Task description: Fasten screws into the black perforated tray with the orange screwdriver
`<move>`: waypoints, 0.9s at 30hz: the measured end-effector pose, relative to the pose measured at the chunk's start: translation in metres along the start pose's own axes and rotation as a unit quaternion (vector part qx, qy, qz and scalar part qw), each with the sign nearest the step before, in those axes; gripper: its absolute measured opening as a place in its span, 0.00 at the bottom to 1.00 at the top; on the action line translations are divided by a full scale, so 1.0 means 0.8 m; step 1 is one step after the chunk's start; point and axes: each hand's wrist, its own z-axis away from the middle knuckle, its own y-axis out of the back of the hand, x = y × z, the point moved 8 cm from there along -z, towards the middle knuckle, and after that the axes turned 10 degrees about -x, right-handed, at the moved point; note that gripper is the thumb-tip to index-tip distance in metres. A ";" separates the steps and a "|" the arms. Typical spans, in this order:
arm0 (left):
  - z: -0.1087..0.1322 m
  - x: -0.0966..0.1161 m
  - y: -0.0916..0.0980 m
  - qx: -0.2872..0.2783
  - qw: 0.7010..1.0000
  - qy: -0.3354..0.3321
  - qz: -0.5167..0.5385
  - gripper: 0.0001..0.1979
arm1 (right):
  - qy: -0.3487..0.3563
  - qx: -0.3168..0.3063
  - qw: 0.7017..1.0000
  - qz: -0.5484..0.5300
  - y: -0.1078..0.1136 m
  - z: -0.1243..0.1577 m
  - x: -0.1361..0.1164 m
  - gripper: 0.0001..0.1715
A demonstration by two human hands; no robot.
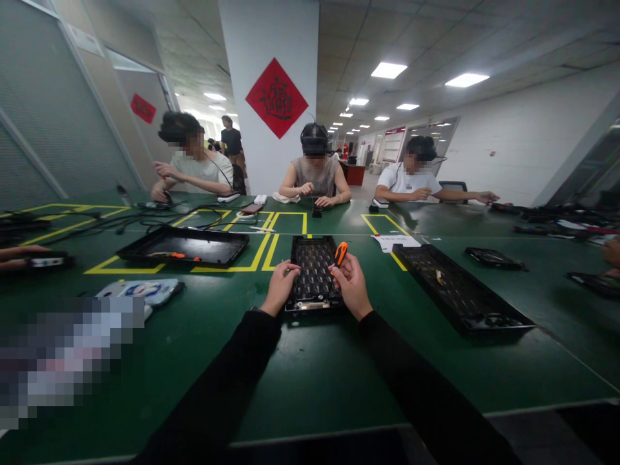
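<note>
A black rectangular casing (312,274), with rows of small slots inside and a metal strip at its near end, lies on the green table in front of me. My left hand (279,287) grips its left edge, with the thumb and fingers curled at the rim. At the right edge, my right hand (352,287) is closed around a screwdriver (341,253) with an orange and black handle. The handle points up and away from me; its tip is hidden by the fingers and too small to make out.
A wide black tray (186,247) holding orange-handled items is at left. A longer black casing (455,284) lies right, beside a paper sheet (394,243). A phone-like object (145,292) is near left. Cables (145,216) run behind; several people sit across the table.
</note>
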 end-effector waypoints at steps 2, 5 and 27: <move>0.000 -0.001 0.000 0.000 1.000 0.001 -0.001 0.09 | 0.002 -0.002 1.000 -0.002 -0.001 0.000 -0.001 0.24; 0.000 0.000 0.000 -0.001 1.000 -0.001 -0.003 0.09 | 0.011 0.000 1.000 -0.003 -0.001 -0.001 -0.003 0.25; 0.000 -0.001 -0.001 -0.003 1.000 0.002 -0.017 0.09 | 0.015 0.014 1.000 0.008 0.002 -0.002 -0.003 0.25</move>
